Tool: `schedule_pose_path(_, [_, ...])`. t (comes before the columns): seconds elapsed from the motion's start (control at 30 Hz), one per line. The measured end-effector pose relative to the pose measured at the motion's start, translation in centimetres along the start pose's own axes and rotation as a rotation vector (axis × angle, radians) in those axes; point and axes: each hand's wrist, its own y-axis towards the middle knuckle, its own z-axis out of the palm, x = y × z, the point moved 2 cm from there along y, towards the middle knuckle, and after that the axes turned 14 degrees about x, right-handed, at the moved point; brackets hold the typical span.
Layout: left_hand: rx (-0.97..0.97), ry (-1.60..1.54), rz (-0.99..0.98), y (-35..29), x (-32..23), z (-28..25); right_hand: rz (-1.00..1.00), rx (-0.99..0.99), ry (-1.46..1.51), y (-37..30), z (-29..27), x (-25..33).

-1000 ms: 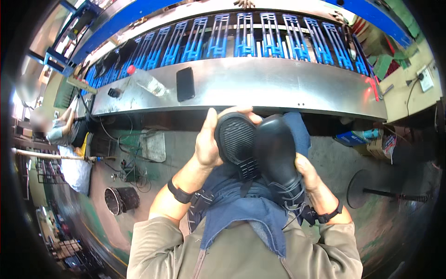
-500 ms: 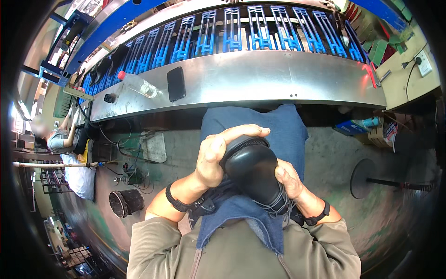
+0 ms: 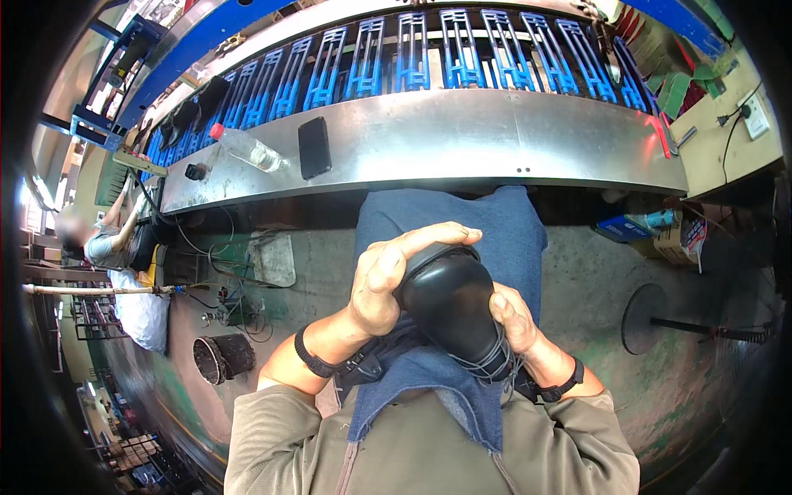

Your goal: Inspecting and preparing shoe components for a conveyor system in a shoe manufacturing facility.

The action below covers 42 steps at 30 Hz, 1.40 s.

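Note:
I hold a black shoe [image 3: 450, 301] above my lap, its smooth rounded toe pointing away from me and grey laces [image 3: 493, 363] at the end nearest my body. My left hand [image 3: 384, 276] curls round the toe end and the sole's edge, thumb and fingers pressed to it. On the other side, my right hand [image 3: 513, 318] grips the shoe beside the laces, its thumb on the upper. The right fingers are partly hidden beneath the shoe. A blue denim apron [image 3: 462, 210] covers my legs under it.
A metal-topped bench [image 3: 429, 136] crosses ahead, bearing a phone [image 3: 313, 148] and a plastic bottle [image 3: 247, 150]. Behind it runs a row of blue racks [image 3: 412, 62]. A black bucket [image 3: 223, 360] stands left, a round-based stand [image 3: 648, 319] right. Another person [image 3: 115, 239] sits far left.
The shoe has tipped slightly, so less of the dark sole rim shows at its toe end. Both hands keep their hold in nearly the same place.

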Motion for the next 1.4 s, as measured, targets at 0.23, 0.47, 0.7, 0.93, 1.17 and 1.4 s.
schedule_pose_path(0.23, [0.019, -0.016, -0.031, -0.3, -0.2, -0.1, -0.002, -0.005, -0.029, 0.0, 0.0, -0.8])
schedule_pose_path(0.47, [0.023, -0.032, -0.023, -0.6, 0.1, 0.1, -0.007, -0.024, -0.007, -0.1, -0.2, -1.0])
schedule_pose_path(0.7, [0.088, 0.198, -0.104, -0.6, -2.9, 1.1, -0.051, 0.019, 0.044, -0.4, 0.3, -0.9])
schedule_pose_path(0.93, [0.236, 0.707, 0.086, -0.1, -4.5, 0.9, -0.036, -0.025, 0.079, -1.1, -0.7, -3.3])
schedule_pose_path(1.17, [-0.011, 0.846, 0.182, -0.5, -1.1, 2.6, -0.051, -0.039, 0.210, -1.4, -1.2, -5.0])
schedule_pose_path(1.4, [-0.031, 0.858, 0.195, 0.4, 0.0, 2.9, -0.061, -0.087, 0.384, -1.4, -1.3, -4.4])
